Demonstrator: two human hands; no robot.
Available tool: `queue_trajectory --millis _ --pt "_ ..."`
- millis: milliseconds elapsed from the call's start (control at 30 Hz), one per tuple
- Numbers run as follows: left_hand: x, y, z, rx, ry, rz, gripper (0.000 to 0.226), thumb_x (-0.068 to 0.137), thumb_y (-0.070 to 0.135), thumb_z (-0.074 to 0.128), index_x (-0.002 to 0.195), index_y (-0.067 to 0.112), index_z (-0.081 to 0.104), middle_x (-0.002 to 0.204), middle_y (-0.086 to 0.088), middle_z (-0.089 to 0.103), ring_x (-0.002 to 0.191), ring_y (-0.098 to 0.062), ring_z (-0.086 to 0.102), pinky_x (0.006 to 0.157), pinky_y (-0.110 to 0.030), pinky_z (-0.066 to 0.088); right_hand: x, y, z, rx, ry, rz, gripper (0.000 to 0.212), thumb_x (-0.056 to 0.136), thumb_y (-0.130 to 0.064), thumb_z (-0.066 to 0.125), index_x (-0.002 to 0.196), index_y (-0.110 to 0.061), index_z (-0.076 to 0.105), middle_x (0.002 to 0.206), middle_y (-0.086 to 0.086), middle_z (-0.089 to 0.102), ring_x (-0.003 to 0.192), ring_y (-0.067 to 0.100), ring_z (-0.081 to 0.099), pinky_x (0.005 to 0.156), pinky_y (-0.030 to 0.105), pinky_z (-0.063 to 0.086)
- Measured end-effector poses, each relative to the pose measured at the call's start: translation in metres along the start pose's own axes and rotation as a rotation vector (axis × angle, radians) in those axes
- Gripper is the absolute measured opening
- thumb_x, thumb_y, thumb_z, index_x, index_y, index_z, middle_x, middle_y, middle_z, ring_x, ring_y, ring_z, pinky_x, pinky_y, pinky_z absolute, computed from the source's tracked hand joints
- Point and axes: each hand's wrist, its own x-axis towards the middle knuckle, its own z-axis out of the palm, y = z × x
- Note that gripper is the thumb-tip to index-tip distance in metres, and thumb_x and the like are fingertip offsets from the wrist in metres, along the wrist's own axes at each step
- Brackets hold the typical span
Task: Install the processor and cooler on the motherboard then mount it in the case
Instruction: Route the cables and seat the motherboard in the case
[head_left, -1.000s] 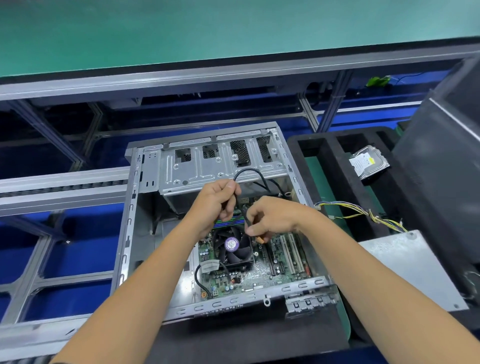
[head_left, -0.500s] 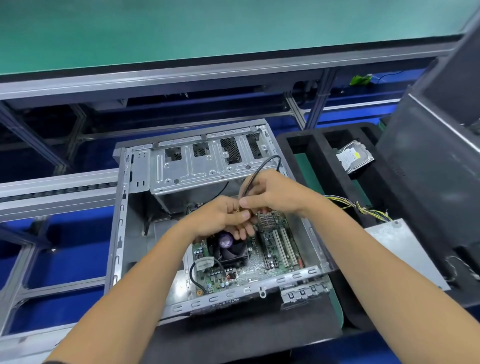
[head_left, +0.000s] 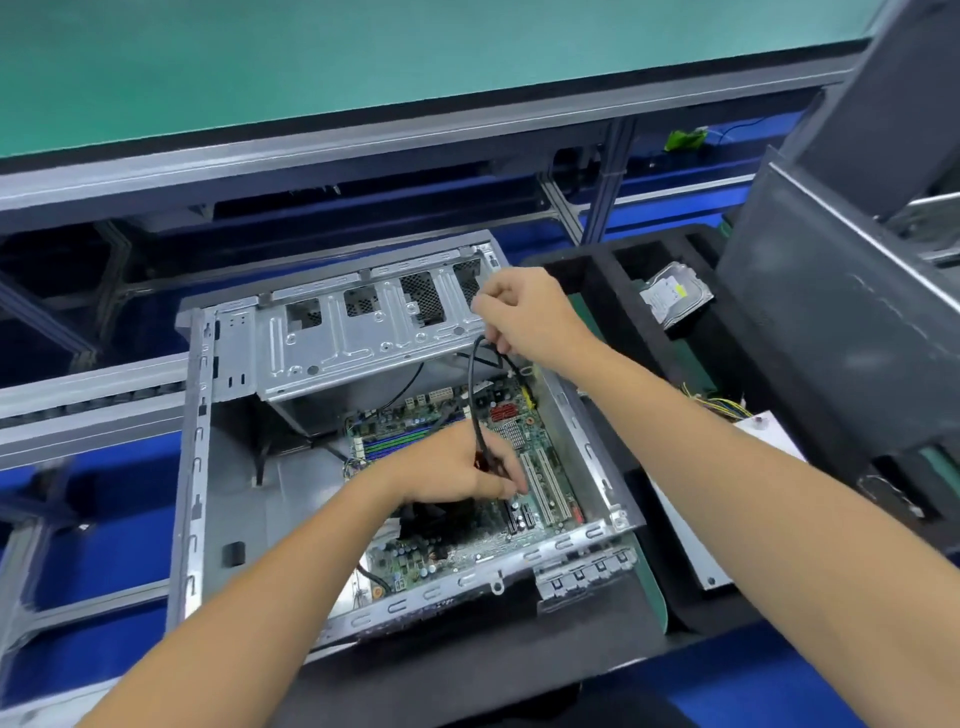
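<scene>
Nearest, the left hand (head_left: 457, 467) rests over the motherboard (head_left: 524, 462), which already lies inside the open case (head_left: 208, 415), its grip pinching the lower end of a black cable (head_left: 474, 395). The cooler is mostly hidden beneath that hand. Farther back, the right hand (head_left: 524, 317) grips the cable's upper loop near the drive cage (head_left: 363, 332). A hard tug could likely strain the connector or drag the cable across board components.

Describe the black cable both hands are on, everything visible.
The black cable is thin, round, rubbery-looking. It arcs from the right hand, which pinches its upper end near the drive cage, down to the left hand, which grips its lower end, seemingly red-tipped, over the motherboard inside the case. Its far end is hidden.
</scene>
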Motion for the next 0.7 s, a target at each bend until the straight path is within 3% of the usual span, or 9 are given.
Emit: queue_trajectory --millis 133,200,267,400,500,600,700 --pt "0.012 0.003 0.016 0.170 0.003 -0.019 0.016 0.082 0.022 0.070 0.097 0.025 0.071 0.087 0.008 0.069 0.078 -0.004 0.062 0.073 -0.020 0.051 -0.003 0.009 0.014 -0.127 0.059 -0.130 0.015 0.089 -0.009 0.056 0.077 -0.005 0.065 0.050 -0.003 0.051 0.045 0.003 0.041 0.063 0.022 0.046" --pt "0.021 0.004 0.027 0.243 0.035 -0.021 0.014 0.080 0.023 0.071 0.093 0.022 0.067 0.084 0.004 0.066 0.075 -0.011 0.060 0.069 -0.026 0.051 -0.004 0.010 0.015 -0.121 0.066 -0.151 0.015 0.087 -0.008 0.056 0.076 -0.003 0.065 0.052 0.001 0.052 0.046 0.003 0.040 0.059 0.015 0.041" --pt "0.030 0.007 0.039 0.293 0.044 -0.028 0.014 0.080 0.023 0.073 0.088 0.015 0.066 0.082 0.000 0.066 0.073 -0.014 0.060 0.064 -0.025 0.049 -0.003 0.009 0.015 -0.112 0.077 -0.145 0.015 0.086 -0.006 0.056 0.075 -0.001 0.065 0.053 0.006 0.054 0.046 0.003 0.040 0.057 0.013 0.038" --pt "0.048 0.008 0.063 0.270 0.084 -0.059 0.021 0.077 0.026 0.078 0.076 0.015 0.061 0.072 0.006 0.063 0.066 -0.008 0.059 0.061 -0.017 0.048 -0.001 0.008 0.011 -0.042 0.129 -0.120 0.015 0.085 -0.004 0.056 0.074 0.002 0.065 0.052 0.007 0.050 0.050 0.022 0.047 0.056 0.030 0.042" --pt "0.057 0.005 0.069 0.226 0.115 -0.089 0.022 0.075 0.025 0.078 0.091 0.013 0.069 0.086 0.003 0.069 0.080 -0.011 0.064 0.071 -0.025 0.052 0.002 0.010 0.008 -0.012 0.123 -0.108 0.014 0.085 -0.003 0.057 0.075 0.003 0.065 0.056 0.015 0.055 0.066 0.039 0.062 0.061 0.039 0.049" --pt "0.055 0.002 0.069 0.147 0.134 -0.094 0.016 0.072 0.025 0.082 0.072 0.028 0.066 0.075 0.014 0.062 0.066 0.006 0.056 0.059 -0.011 0.042 0.002 0.012 0.007 -0.008 0.117 -0.104 0.014 0.085 -0.004 0.057 0.077 0.004 0.064 0.062 0.022 0.061 0.069 0.039 0.062 0.063 0.040 0.051" --pt "0.052 0.001 0.071 0.156 0.150 -0.074 0.014 0.072 0.026 0.082 0.075 0.022 0.069 0.083 0.007 0.062 0.074 -0.003 0.057 0.066 -0.016 0.045 0.001 0.013 0.005 -0.005 0.116 -0.093 0.014 0.085 -0.006 0.057 0.077 0.002 0.064 0.065 0.021 0.063 0.063 0.033 0.060 0.065 0.041 0.051"
